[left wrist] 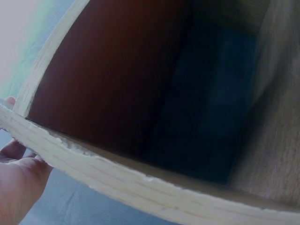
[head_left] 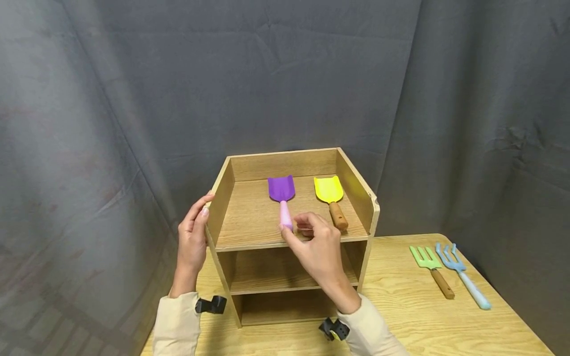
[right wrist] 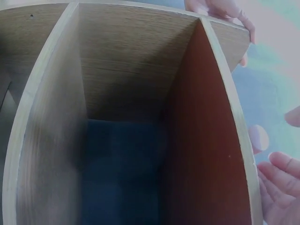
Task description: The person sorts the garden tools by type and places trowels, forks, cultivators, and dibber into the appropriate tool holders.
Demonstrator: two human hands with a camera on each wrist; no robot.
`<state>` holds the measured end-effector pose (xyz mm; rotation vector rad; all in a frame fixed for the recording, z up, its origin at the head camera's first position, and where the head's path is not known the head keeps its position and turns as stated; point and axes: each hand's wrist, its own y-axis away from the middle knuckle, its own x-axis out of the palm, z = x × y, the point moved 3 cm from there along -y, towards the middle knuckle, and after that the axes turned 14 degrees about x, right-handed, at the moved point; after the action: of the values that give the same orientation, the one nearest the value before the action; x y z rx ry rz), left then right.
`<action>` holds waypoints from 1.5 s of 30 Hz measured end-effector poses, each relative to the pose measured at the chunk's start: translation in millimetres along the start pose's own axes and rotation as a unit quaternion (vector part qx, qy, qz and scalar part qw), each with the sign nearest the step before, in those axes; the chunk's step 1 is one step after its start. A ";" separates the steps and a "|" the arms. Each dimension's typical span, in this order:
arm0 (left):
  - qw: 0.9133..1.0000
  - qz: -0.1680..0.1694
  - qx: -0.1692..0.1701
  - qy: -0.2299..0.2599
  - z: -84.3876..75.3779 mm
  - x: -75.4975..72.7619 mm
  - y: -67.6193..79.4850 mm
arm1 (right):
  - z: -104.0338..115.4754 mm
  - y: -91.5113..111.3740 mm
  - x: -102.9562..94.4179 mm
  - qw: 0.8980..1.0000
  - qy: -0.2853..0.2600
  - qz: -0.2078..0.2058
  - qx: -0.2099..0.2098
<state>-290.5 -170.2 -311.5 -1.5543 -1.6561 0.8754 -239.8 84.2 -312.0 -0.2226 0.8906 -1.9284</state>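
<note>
With right grip (head_left: 317, 243) spread beside purple scoop (head_left: 282, 197) near wooden shelf's (head_left: 254, 217) front edge, clamping left panel (head_left: 222, 202) with left grip (head_left: 192, 242).

1. A wooden shelf unit (right wrist: 136, 47) frames a shadowed compartment, dark blue at its far end.
2. A reddish-brown board (right wrist: 206, 136) walls its right side.
3. At the top, the left hand (right wrist: 222, 8) grips the unit's edge.
4. The right hand (right wrist: 283, 185) is just beside a pale, rounded end (right wrist: 259, 138).
</note>
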 end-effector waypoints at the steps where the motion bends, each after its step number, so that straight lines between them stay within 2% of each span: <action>1: 1.000 0.000 0.001 0.002 0.0 0.1 -0.3 | 0.8 0.0 -0.7 1.000 0.000 0.003 -0.001; 6: 1.000 0.000 0.012 0.006 -0.5 0.9 -1.3 | 4.4 1.3 -4.3 1.000 0.009 0.022 -0.020; 14: 1.000 0.002 0.013 0.000 -2.2 -0.6 -3.9 | 5.0 2.8 -8.9 0.993 0.066 0.030 -0.090; 24: 1.000 -0.002 0.000 0.009 -2.1 -1.1 -3.9 | 14.4 5.3 -25.1 0.986 0.058 0.051 -0.149; 33: 1.000 -0.003 0.005 0.007 -0.9 -2.0 -2.9 | 17.5 9.9 -47.7 0.982 0.064 0.048 -0.171; 45: 1.000 0.001 -0.013 0.004 0.2 -0.1 -0.1 | 18.6 20.3 -69.1 0.974 0.063 0.037 -0.213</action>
<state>-290.7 -170.3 -311.4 -1.5746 -1.6678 0.8503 -180.6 127.0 -297.8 -0.3174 1.3760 -1.6782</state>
